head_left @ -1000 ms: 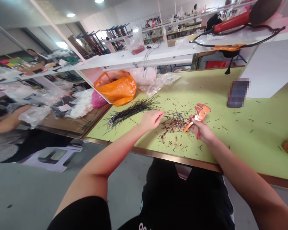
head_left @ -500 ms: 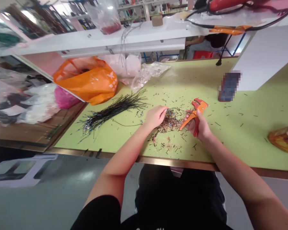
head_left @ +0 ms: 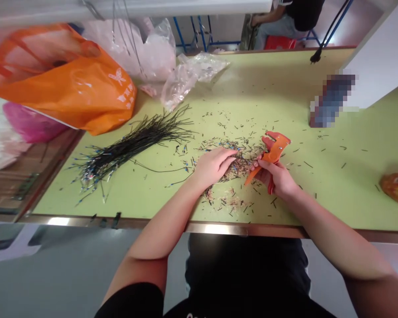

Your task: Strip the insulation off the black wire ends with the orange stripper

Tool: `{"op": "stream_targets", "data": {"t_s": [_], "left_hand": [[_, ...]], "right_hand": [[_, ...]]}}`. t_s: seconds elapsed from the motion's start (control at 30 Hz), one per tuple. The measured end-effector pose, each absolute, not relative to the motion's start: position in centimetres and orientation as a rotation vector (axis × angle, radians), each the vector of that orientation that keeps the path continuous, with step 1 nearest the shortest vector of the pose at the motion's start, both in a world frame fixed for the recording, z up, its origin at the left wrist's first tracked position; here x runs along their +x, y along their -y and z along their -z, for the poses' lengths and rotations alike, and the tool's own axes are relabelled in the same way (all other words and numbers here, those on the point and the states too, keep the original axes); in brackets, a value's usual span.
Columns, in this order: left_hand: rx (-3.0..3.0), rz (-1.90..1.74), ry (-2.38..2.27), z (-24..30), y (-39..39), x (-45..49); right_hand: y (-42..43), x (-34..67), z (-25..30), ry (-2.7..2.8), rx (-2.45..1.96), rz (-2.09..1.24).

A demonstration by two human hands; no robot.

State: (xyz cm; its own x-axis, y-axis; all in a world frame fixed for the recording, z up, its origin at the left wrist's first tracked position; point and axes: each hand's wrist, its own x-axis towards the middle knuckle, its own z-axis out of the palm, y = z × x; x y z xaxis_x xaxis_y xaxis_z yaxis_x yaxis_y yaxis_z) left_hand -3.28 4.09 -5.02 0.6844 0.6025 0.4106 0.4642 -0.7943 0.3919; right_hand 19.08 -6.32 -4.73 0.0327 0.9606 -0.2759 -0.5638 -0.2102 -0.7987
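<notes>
Orange pliers (head_left: pixel 274 151) here, tilted, head up, beside the scattered wire scraps (head_left: pixel 241 167)! And the black wires (head_left: pixel 132 143) lie bundled, slanting, blue-tipped

Along the back edge of the desk (head_left: pixel 268 90), a hand could pass between the clear plastic bag (head_left: pixel 193 74) and black plug (head_left: pixel 316 55). The orange bag (head_left: pixel 86 95) bars the back-left corner, the black wire bundle (head_left: pixel 132 144) the left side, heaped clippings (head_left: pixel 243 167) the middle.
</notes>
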Motion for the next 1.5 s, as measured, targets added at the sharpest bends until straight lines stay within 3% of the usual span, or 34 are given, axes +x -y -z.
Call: {"op": "stream_targets", "data": {"t_s": [0.37, 0.83, 1.5], "left_hand": [[2.556, -1.057, -0.867, 4.0, -2.9, -3.5], [2.565, -1.11, -0.945, 4.0, -2.8, -3.5], [2.604, -1.066, -0.987, 4.1, -2.5, -3.7]], "right_hand": [[6.0, 20.6, 4.3, 0.652, -1.009, -1.455], [7.4, 18.9, 3.8, 0.846, -0.864, -1.892], [7.7, 17.5, 3.9, 0.848, -1.01, -1.721]]}}
